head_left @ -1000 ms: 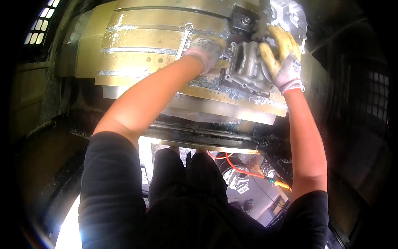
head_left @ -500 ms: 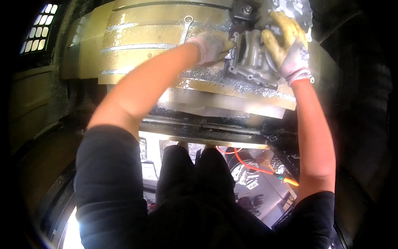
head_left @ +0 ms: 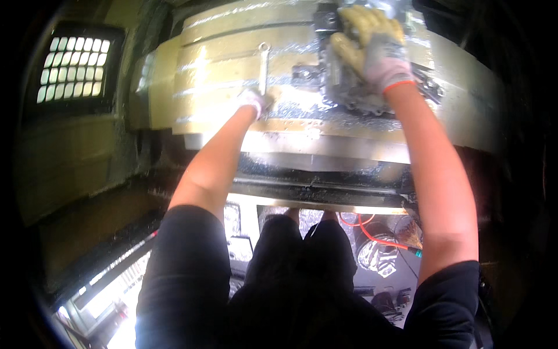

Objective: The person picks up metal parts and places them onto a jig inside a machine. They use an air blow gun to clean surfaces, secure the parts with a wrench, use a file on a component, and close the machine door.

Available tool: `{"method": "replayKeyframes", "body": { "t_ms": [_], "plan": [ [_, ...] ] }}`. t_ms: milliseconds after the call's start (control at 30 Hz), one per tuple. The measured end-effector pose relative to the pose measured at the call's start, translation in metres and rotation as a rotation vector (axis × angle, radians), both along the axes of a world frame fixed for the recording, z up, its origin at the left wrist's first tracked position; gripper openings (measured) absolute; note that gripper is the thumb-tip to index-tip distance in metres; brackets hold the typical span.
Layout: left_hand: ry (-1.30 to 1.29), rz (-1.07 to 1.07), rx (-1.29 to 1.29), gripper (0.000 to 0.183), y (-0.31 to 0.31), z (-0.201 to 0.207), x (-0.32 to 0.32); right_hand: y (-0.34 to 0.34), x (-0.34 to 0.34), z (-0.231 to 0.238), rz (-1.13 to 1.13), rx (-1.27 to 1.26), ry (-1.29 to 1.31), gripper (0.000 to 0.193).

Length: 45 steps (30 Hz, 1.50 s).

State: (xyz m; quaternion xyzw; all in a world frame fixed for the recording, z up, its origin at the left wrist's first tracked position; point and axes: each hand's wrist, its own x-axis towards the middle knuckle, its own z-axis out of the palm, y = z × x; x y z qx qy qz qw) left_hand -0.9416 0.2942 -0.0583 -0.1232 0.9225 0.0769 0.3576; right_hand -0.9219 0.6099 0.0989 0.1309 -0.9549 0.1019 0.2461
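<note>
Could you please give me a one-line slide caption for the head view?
Gloved right hand presses a metal part on the machine table; left hand grips a wrench.

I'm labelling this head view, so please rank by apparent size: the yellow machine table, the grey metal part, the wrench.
1. Yellow machine table, largest by far.
2. Grey metal part, mid-sized, partly hidden under the gloved right hand.
3. Wrench, thin and smallest; the left hand is at its lower end.

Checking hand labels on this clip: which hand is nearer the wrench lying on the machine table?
Left. The left hand touches the lower end of the wrench; the right hand is off to its right, on the metal part.
</note>
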Motion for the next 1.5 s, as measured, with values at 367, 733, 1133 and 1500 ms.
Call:
{"method": "replayKeyframes", "body": {
  "t_ms": [367,733,1133,1500],
  "plan": [
    [0.328,-0.045,1.219,0.029,0.121,0.167,0.059,-0.018,0.079,0.037,0.216,-0.842,-0.083,0.031],
    [0.623,0.127,0.877,0.07,0.176,0.139,-0.222,0.112,-0.005,-0.051,-0.162,-0.713,-0.05,0.021],
    [0.564,-0.119,0.82,0.054,0.2,0.07,-0.295,0.069,0.0,-0.035,-0.676,-0.7,-0.4,0.028],
    [0.368,0.316,1.257,0.082,0.219,0.11,-0.248,0.094,0.023,-0.019,-0.347,-1.4,-0.36,0.034]
  ]
}}
